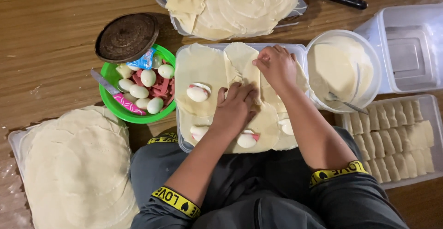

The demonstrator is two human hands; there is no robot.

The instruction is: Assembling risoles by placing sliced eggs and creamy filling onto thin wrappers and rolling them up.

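A clear plastic tray point(181, 132) in front of me is lined with thin pale dough wrappers point(203, 67). On them lie peeled boiled eggs point(197, 93) with pink sausage strips. My left hand point(235, 109) presses flat on a wrapper in the middle of the tray. My right hand point(277, 65) pinches the edge of a wrapper at the tray's far side and lifts it slightly. My dark sleeves have yellow cuffs.
A green bowl point(108, 102) holds eggs, sausage strips, a knife and a dark round lid point(127, 37). Wrapper stacks lie at lower left point(76, 164) and top point(230, 5). A round tub of batter point(344, 69) with a spoon, an empty container point(408, 49) and a tray of folded rolls point(392, 139) stand right.
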